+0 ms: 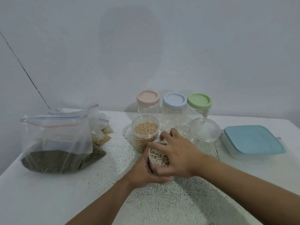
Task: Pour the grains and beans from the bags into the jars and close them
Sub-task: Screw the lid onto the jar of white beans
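bags (56,143) left, jars (174,111) behind, container (253,142) right

From where I stand, no writing, label, brand or number can be read anywhere on the bench. The pink lid (148,96), blue lid (174,101) and green lid (199,101) along the far edge look plain. So do the big bag (55,137) at the left edge and the box (253,140) at the right edge.

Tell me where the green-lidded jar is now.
In the head view the green-lidded jar stands at the back row's right end, beside the blue-lidded jar and behind the empty clear jar.
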Motion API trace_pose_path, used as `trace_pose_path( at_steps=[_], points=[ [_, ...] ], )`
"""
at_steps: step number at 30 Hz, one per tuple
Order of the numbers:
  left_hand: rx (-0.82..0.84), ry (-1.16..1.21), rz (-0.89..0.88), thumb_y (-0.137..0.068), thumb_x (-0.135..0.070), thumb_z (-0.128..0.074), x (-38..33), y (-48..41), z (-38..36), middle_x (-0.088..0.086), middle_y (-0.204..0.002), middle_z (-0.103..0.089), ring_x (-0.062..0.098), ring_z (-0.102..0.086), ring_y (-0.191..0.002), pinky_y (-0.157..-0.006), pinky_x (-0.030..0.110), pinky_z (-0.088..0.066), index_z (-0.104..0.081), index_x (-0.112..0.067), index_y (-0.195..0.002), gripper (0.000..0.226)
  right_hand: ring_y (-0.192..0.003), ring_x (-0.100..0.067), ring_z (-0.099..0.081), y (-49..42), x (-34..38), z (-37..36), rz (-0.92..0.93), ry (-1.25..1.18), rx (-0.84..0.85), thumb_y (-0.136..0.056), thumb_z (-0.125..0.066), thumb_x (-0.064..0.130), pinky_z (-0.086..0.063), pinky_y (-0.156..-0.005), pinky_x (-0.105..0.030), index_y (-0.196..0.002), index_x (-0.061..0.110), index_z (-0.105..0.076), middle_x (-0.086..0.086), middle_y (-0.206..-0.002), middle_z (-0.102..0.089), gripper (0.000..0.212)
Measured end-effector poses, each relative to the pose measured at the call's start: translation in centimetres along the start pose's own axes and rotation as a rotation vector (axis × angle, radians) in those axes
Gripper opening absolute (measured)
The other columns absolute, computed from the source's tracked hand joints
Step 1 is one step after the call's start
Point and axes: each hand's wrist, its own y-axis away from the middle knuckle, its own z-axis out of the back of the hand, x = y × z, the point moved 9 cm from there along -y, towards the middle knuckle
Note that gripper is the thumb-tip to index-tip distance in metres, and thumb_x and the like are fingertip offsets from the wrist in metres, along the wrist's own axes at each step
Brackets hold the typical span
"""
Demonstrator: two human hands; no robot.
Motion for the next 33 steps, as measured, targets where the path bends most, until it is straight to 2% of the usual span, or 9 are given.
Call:
trace_pose_path(
  at_steps=[5,10,13,16,20,23,26,30,33],
  points=[
    [-0.017,0.059,-0.029,-0.067,0.025,-0.080,-0.7,0.1,-0.3,0.013,-0.133,-0.060,0.018,-0.065,-0.120,-0.083,0.030,-0.059,-0.032,-0.015,-0.149,0.103,-0.107,-0.028,-0.038,-0.1,-0.5,-0.4,-0.128,0.012,-0.105,-0.083,-0.026,0.083,-0.050,-0.076,-0.042,-0.146,0.044,-0.034,-0.009,-0.119,-0.049,0.074],
    [-0.068,0.044,-0.043,-0.065,0.028,-0.078,-0.6,0.3,-0.5,0.002,-0.126,-0.063,0.012,-0.067,-0.114,-0.080,0.028,-0.059,-0.034,-0.018,-0.147,0.104,-0.107,-0.026,-0.039,0.3,-0.9,-0.5,-0.218,-0.012,-0.162,-0.080,-0.023,0.087,-0.050,-0.076,-0.041,-0.145,0.044,-0.034,-0.006,-0.123,-0.049,0.080],
    [-0.085,-0.008,-0.046,-0.063,0.021,-0.084,-0.5,0.2,-0.3,0.002,-0.128,-0.061,0.007,-0.065,-0.116,-0.085,0.024,-0.057,-0.034,-0.017,-0.146,0.105,-0.110,-0.018,-0.036,0.9,-1.4,-0.8,-0.249,-0.148,-0.231,-0.077,-0.036,0.089,-0.049,-0.086,-0.040,-0.143,0.043,-0.036,0.003,-0.127,-0.049,0.080],
    [-0.114,-0.088,-0.075,-0.058,0.007,-0.094,-0.7,0.2,-0.6,-0.006,-0.129,-0.061,0.003,-0.060,-0.122,-0.089,0.019,-0.054,-0.034,-0.023,-0.146,0.110,-0.119,-0.004,-0.043,2.7,-2.9,-1.5,-0.325,-0.548,-0.348,-0.062,-0.060,0.092,-0.042,-0.099,-0.028,-0.140,0.039,-0.043,0.017,-0.133,-0.043,0.096],
    [-0.132,-0.071,-0.052,-0.056,0.003,-0.097,-0.8,-0.2,-1.4,-0.006,-0.131,-0.061,0.002,-0.061,-0.120,-0.083,0.025,-0.059,-0.037,-0.032,-0.142,0.110,-0.120,0.006,-0.052,5.3,-5.1,-3.1,-0.402,-0.985,-0.440,-0.048,-0.092,0.069,-0.047,-0.099,-0.022,-0.139,0.041,-0.041,0.022,-0.132,-0.050,0.108],
    [-0.134,-0.109,-0.026,-0.054,-0.010,-0.101,-1.1,-1.0,-1.6,-0.010,-0.131,-0.063,0.005,-0.060,-0.123,-0.088,0.026,-0.058,-0.035,-0.031,-0.146,0.115,-0.116,0.011,-0.055,6.0,-6.1,-4.1,-0.453,-1.074,-0.394,-0.044,-0.097,0.062,-0.050,-0.098,-0.020,-0.140,0.040,-0.042,0.024,-0.128,-0.059,0.112],
    [-0.100,-0.163,0.063,-0.055,-0.022,-0.102,-1.5,-1.1,-1.6,-0.014,-0.130,-0.064,0.002,-0.060,-0.122,-0.094,0.026,-0.057,-0.035,-0.035,-0.145,0.113,-0.103,0.015,-0.059,6.4,-6.8,-4.7,-0.525,-1.127,-0.372,-0.044,-0.098,0.058,-0.053,-0.082,-0.010,-0.127,0.036,-0.054,0.021,-0.117,-0.066,0.096],
    [0.020,-0.336,0.226,-0.078,-0.026,-0.087,-2.4,0.2,-0.3,-0.019,-0.123,-0.064,-0.002,-0.061,-0.114,-0.091,0.017,-0.054,-0.048,-0.034,-0.141,0.074,-0.097,0.004,-0.064,7.0,-7.2,-5.6,-0.609,-1.140,-0.312,-0.041,-0.091,0.070,-0.052,-0.068,-0.010,-0.124,0.035,-0.055,0.019,-0.113,-0.064,0.098],
    [0.003,-0.199,0.288,-0.097,-0.020,-0.067,-2.9,1.2,0.8,-0.015,-0.127,-0.069,0.006,-0.065,-0.118,-0.100,0.034,-0.054,-0.063,-0.031,-0.132,0.037,-0.099,-0.002,-0.066,7.5,-8.0,-6.9,-0.673,-1.201,-0.248,-0.038,-0.090,0.073,-0.056,-0.072,-0.017,-0.129,0.026,-0.058,0.015,-0.114,-0.067,0.107]
  ],
)
